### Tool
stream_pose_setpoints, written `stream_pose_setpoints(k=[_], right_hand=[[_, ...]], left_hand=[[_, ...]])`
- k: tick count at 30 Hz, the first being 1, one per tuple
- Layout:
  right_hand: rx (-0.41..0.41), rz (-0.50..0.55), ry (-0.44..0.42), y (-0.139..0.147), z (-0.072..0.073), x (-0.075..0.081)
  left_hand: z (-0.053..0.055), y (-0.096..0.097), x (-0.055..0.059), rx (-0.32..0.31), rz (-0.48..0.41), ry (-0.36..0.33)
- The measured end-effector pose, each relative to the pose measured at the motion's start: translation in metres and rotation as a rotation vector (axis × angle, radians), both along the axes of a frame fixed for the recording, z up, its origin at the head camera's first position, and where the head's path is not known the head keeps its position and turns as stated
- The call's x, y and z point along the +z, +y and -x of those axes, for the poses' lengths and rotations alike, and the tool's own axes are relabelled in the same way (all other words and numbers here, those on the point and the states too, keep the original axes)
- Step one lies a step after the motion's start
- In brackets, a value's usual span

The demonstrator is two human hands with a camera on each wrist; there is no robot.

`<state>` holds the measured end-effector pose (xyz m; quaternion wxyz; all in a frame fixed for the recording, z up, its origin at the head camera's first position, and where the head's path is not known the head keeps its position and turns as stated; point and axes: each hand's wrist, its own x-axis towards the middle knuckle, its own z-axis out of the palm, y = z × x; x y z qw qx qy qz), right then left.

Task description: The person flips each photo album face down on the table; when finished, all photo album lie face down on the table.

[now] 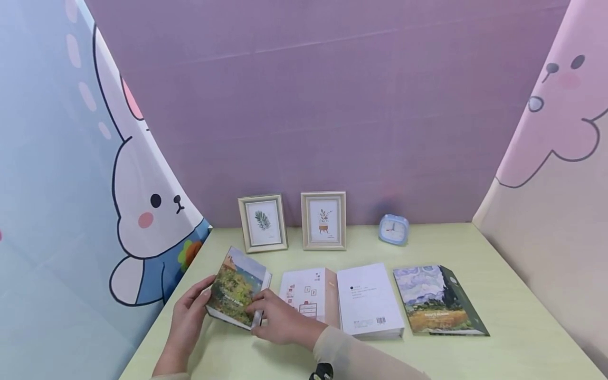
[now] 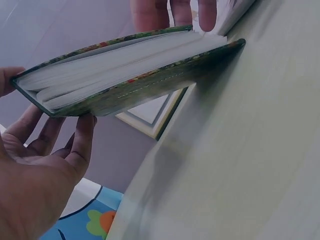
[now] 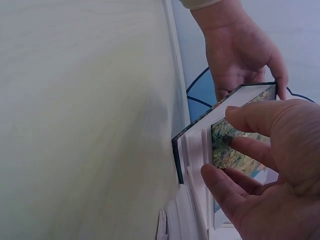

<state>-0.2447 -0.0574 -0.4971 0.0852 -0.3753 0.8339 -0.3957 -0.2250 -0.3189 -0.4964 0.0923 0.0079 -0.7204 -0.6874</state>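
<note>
A photo album (image 1: 237, 287) with a painted garden-and-sea cover is held tilted above the left part of the table. My left hand (image 1: 186, 316) grips its spine side, with the thumb at the front cover and fingers beneath in the left wrist view. At the opposite edge, my right hand (image 1: 282, 319) pinches the cover, fingertips lying over the painted front. White page edges (image 2: 125, 67) show between the parted covers. Right of the hands lies a white album (image 1: 370, 301), spread with its pink spine and drawn-room cover upward; the right forearm overlaps its lower part.
Another photo album (image 1: 423, 301), with a wheat-field painting and dark spine, lies at the right. Along the back stand a leaf picture frame (image 1: 263, 222), a potted-plant picture frame (image 1: 323, 220) and a blue alarm clock (image 1: 393, 230). A purple backdrop (image 1: 332, 105) rises behind the table.
</note>
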Motion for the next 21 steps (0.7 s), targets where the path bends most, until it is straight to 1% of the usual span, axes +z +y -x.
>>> stream_pose_setpoints(k=[4,6,11,14,18,21], right_hand=[[-0.012,0.031,0.011,-0.001,0.001,0.000],[-0.021,0.050,0.003,-0.001,0.001,0.001],[-0.044,0.092,-0.065,0.002,0.000,0.004],[-0.056,0.114,-0.101,0.004,0.001,0.005],[-0.067,0.146,-0.136,0.005,0.003,0.006],[-0.069,0.170,-0.159,0.006,0.005,0.006]], left_hand=[[-0.002,0.004,0.003,-0.023,-0.007,0.035],[-0.002,0.006,0.003,-0.033,-0.003,0.055],[-0.001,0.009,0.003,-0.058,-0.001,0.106],[0.000,0.011,0.002,-0.081,-0.020,0.132],[0.002,0.013,0.001,-0.108,-0.010,0.136],[0.004,0.015,0.000,-0.123,0.024,0.132]])
